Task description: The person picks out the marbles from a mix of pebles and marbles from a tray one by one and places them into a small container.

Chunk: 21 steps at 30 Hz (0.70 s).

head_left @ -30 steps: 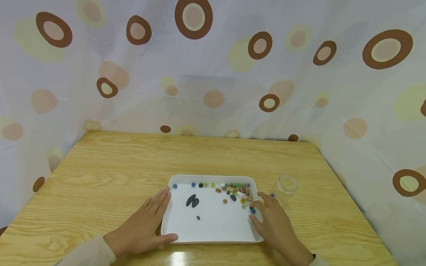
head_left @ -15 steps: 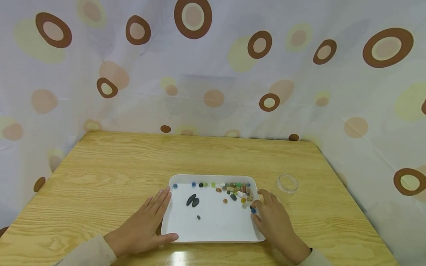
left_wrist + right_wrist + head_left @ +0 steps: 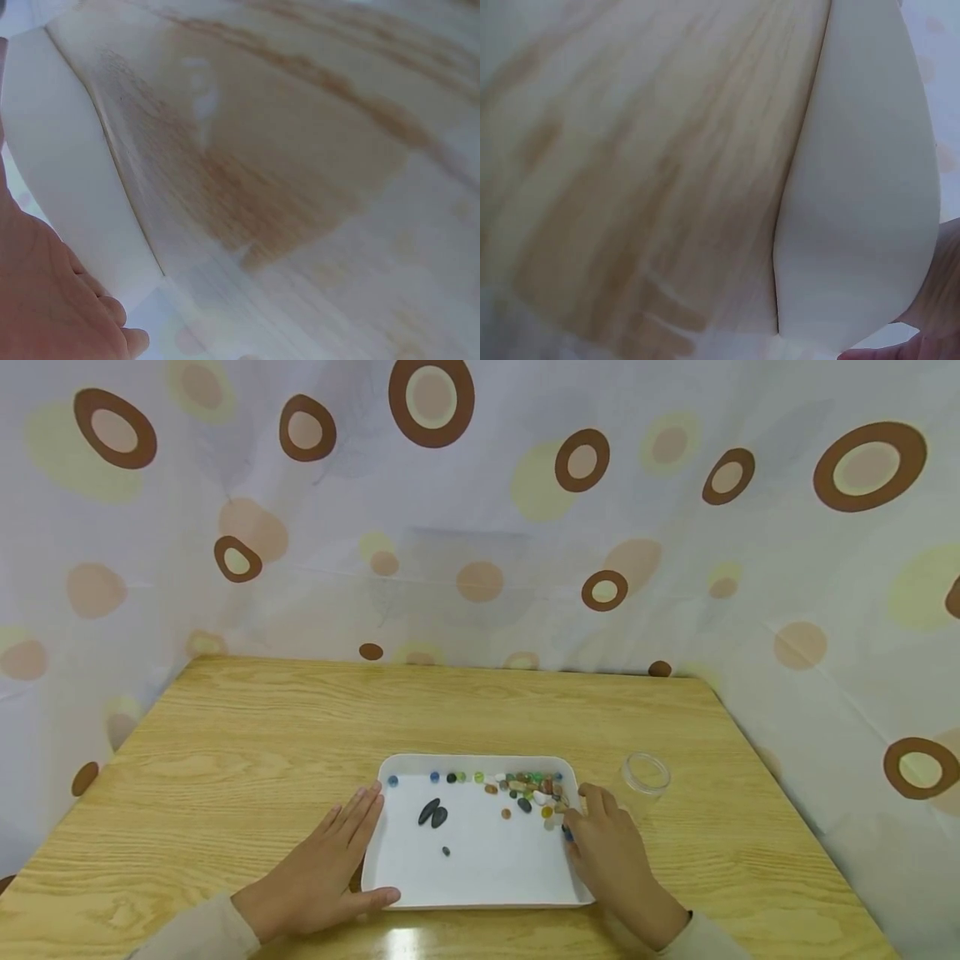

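Observation:
A white tray [image 3: 480, 881] holds marbles and small stones. My left hand [image 3: 318, 877] lies with straight fingers along its left rim, thumb at the front left corner; the left wrist view shows part of this hand [image 3: 52, 292] against the tray wall. Over the right rim, my right hand [image 3: 615, 852] reaches in with bent fingers. Its index finger and thumb close around a blue marble [image 3: 567, 833] beside that wall; the grip is partly hidden by the hand. In the right wrist view, part of the hand [image 3: 937, 300] shows beyond the tray's outer wall [image 3: 855, 187].
Colourful marbles and pebbles crowd the tray's back right corner, a yellow marble [image 3: 547, 812] among them. Dark oval stones [image 3: 438, 817] lie left of centre, a small grey pebble [image 3: 446, 851] nearer me. A clear jar [image 3: 647, 772] stands right of the tray on the wooden table [image 3: 225, 760].
My right hand's index finger and thumb have drawn together around the blue marble, covering more of it. The left hand has stayed at the tray's left rim.

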Available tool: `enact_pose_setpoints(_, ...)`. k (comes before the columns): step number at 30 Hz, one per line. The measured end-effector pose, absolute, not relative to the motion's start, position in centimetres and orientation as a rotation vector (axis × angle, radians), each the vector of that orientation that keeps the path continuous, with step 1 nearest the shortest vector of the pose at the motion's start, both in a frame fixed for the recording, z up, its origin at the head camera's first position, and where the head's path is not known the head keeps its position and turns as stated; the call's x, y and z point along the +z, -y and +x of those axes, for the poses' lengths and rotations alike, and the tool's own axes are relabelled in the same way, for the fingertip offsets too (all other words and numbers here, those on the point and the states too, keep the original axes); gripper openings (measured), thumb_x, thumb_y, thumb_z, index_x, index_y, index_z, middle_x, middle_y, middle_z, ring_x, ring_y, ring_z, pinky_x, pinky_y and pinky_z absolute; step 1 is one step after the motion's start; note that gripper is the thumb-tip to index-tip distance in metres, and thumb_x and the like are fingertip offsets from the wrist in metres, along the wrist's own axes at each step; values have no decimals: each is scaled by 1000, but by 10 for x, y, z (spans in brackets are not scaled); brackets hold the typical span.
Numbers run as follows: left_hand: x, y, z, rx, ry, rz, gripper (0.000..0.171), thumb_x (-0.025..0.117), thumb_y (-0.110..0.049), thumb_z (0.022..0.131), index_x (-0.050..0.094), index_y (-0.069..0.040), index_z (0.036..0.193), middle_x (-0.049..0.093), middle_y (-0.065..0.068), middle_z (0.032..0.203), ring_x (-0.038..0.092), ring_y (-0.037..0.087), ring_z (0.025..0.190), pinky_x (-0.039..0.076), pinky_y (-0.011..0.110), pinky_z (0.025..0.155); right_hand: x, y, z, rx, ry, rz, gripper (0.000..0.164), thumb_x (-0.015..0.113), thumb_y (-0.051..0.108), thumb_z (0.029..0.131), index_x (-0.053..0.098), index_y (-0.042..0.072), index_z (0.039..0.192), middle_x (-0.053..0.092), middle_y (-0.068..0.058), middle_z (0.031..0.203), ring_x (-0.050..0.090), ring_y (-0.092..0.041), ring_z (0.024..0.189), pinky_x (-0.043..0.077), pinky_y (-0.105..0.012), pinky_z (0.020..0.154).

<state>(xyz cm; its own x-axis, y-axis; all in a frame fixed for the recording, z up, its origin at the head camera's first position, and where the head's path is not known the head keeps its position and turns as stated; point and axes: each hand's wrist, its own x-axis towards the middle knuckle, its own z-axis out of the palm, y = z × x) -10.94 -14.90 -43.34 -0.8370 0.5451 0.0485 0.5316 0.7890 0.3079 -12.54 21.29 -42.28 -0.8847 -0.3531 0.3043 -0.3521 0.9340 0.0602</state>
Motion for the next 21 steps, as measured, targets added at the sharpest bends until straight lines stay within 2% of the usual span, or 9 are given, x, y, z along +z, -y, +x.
enact_pose_setpoints(8,-433,149,-109,485,-2940,875,104,45,-72,86,13,1,152,7,12,161,12,31,146,20,53,115,-425,-212,-126,-22,2765,525,25,88,9,63,72,2,80,54,-25,116,55,-41,106,53,-43,65)
enact_pose_setpoints(21,-434,149,-108,466,-2958,888,104,43,-73,86,14,1,152,8,12,161,13,31,146,20,52,115,-408,-216,-122,-30,2735,571,23,86,13,66,72,7,83,59,-21,116,56,-39,108,55,-46,71)
